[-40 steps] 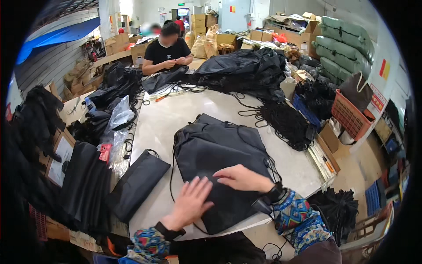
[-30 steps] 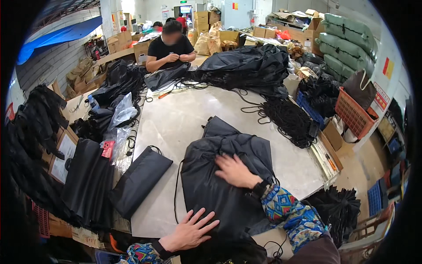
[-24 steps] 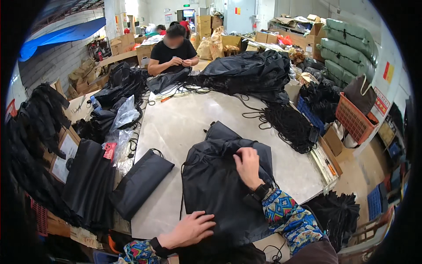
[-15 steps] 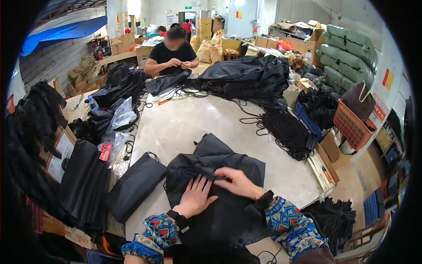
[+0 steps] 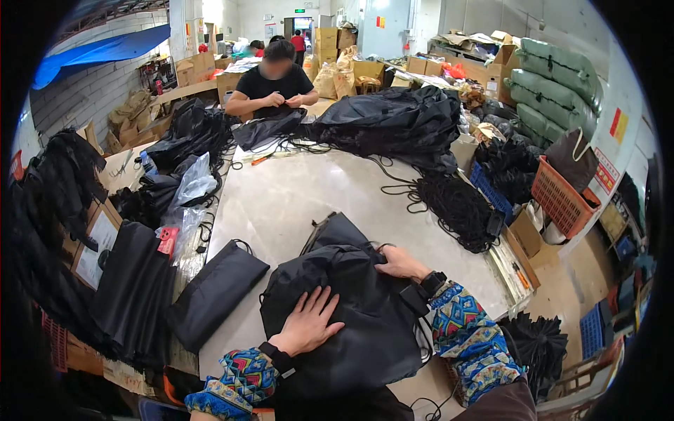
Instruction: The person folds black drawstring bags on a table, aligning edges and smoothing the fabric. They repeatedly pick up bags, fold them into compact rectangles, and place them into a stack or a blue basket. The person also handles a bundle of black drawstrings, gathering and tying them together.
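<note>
A black fabric bag [image 5: 351, 337] lies spread and creased on the table in front of me, its upper part puffed up and folded over. My left hand [image 5: 309, 323] rests flat on it with the fingers spread. At the bag's upper right edge, my right hand [image 5: 399, 264] has its fingers curled round the cloth; some fingertips are hidden behind it. Another black fabric piece [image 5: 339, 230] pokes out beyond the bag, a dark cord along its side. Left of the bag sits a neatly folded black bundle [image 5: 217, 295] with a cord loop at its top.
The pale tabletop [image 5: 281, 189] stretches ahead. A heap of black cords [image 5: 460, 210] lies at its right edge, a pile of black fabric [image 5: 393, 126] at the far side. Stacked black cloth [image 5: 133, 295] stands left. A person [image 5: 270, 88] works with their hands across the table.
My right hand has moved right and away, from beside the left hand to the bag's upper right edge. The upper cloth is fuller and shifted. My left hand stays about in place.
</note>
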`<act>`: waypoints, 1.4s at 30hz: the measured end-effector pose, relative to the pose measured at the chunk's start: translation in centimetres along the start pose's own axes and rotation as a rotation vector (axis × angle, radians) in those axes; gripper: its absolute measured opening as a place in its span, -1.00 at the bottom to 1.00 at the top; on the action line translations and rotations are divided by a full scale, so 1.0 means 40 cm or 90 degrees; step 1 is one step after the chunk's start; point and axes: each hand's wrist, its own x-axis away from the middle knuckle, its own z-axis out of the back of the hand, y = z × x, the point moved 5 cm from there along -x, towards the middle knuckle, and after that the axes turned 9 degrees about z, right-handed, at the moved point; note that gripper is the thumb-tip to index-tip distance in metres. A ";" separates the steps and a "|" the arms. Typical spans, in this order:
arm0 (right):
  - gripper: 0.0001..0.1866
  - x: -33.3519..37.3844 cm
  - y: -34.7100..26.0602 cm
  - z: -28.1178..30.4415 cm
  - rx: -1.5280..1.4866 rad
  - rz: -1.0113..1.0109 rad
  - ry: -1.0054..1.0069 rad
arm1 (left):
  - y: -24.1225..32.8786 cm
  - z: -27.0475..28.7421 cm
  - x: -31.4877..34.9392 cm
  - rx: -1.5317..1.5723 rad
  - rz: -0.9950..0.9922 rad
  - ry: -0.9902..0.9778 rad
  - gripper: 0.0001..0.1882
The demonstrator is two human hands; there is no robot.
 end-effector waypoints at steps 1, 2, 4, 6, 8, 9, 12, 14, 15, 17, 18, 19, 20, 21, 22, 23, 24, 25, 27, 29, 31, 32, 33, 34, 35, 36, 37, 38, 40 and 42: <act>-0.58 0.003 -0.017 0.008 -0.031 0.024 0.030 | 0.009 0.009 0.002 -0.029 -0.009 0.012 -0.28; -0.64 0.003 -0.034 0.016 -0.062 0.047 0.060 | 0.023 0.021 0.008 -0.059 -0.018 0.023 -0.28; -0.71 -0.014 -0.085 0.101 0.140 -0.011 0.286 | 0.020 0.018 0.031 -0.067 -0.025 0.027 -0.30; -0.68 0.001 -0.107 0.171 0.368 0.036 0.540 | 0.017 -0.003 0.047 -0.018 -0.055 0.011 -0.31; -0.55 0.006 -0.062 0.158 0.439 -0.016 0.372 | 0.021 -0.001 0.035 0.006 -0.046 -0.014 -0.33; -0.52 0.020 -0.061 0.144 0.497 -0.017 0.331 | 0.025 0.011 0.034 0.003 -0.049 -0.005 -0.35; -0.42 0.039 -0.159 0.182 0.561 -0.012 0.360 | 0.018 0.033 0.031 0.042 -0.052 0.050 -0.44; -0.43 0.095 -0.210 0.277 0.553 0.048 0.574 | 0.038 0.046 -0.002 0.072 -0.084 0.081 -0.51; -0.48 0.108 -0.232 0.295 0.432 0.100 0.521 | 0.044 0.053 -0.013 0.074 -0.084 0.091 -0.55; -0.56 0.128 -0.314 0.328 0.177 0.212 0.406 | 0.033 0.058 -0.014 0.054 -0.066 0.124 -0.58; -0.68 0.129 -0.368 0.327 0.058 0.124 0.145 | 0.025 0.057 -0.013 0.055 -0.055 0.125 -0.57; -0.70 0.180 -0.416 0.307 0.100 0.143 -0.021 | 0.028 0.058 -0.021 0.064 -0.060 0.128 -0.56; -0.72 0.228 -0.461 0.271 0.119 0.189 -0.199 | 0.019 0.057 -0.018 0.063 -0.047 0.129 -0.54; -0.73 0.291 -0.500 0.250 0.120 0.234 -0.359 | 0.015 0.049 -0.020 0.077 0.001 0.068 -0.44; -0.72 0.345 -0.554 0.261 -0.009 0.262 -0.448 | 0.012 0.037 -0.017 0.084 -0.035 0.129 -0.43; -0.65 0.364 -0.616 0.275 -0.170 0.578 -0.352 | -0.009 0.013 -0.001 0.086 -0.058 0.192 -0.43; -0.51 0.397 -0.615 0.295 -0.206 0.572 -0.646 | -0.029 -0.010 0.018 0.086 -0.079 0.255 -0.42; -0.55 0.399 -0.607 0.329 -0.272 0.704 -0.661 | -0.021 -0.022 0.004 -0.017 0.031 0.022 -0.33; -0.57 0.390 -0.510 0.363 -0.307 0.815 -0.422 | -0.002 -0.016 0.001 0.006 -0.016 0.048 -0.30; -0.57 0.228 -0.419 0.323 -0.421 0.446 -0.096 | -0.009 -0.010 0.015 0.026 -0.017 0.050 -0.28; -0.58 0.098 -0.324 0.170 -0.321 0.134 0.011 | -0.011 -0.009 0.026 0.025 -0.010 0.037 -0.28; -0.59 0.094 -0.237 0.070 -0.096 0.164 0.034 | -0.001 -0.010 0.019 0.029 -0.025 0.030 -0.28; -0.60 0.100 -0.177 -0.023 0.090 0.166 0.030 | 0.002 -0.011 0.021 0.028 -0.027 0.034 -0.28; -0.60 0.104 -0.149 -0.084 0.273 0.167 0.022 | 0.000 -0.008 0.024 0.037 -0.028 0.035 -0.28; -0.61 0.089 -0.183 -0.049 0.319 0.126 -0.072 | -0.002 -0.005 0.038 0.046 -0.022 0.033 -0.28; -0.61 0.071 -0.098 -0.064 0.408 0.131 -0.052 | -0.005 -0.003 0.052 0.055 -0.018 0.032 -0.28; -0.61 0.073 0.030 -0.064 0.387 0.069 -0.025 | 0.005 0.002 0.047 0.067 -0.034 0.028 -0.28; -0.61 0.063 0.114 -0.057 0.365 0.013 0.004 | 0.009 0.008 0.045 0.067 -0.047 0.027 -0.29; -0.48 0.021 0.003 0.008 -0.125 -0.038 -0.096 | -0.007 0.020 0.061 0.068 -0.030 0.042 -0.31; -0.41 0.060 -0.154 0.047 -0.623 0.004 -0.091 | -0.006 0.047 0.046 0.080 -0.027 0.052 -0.41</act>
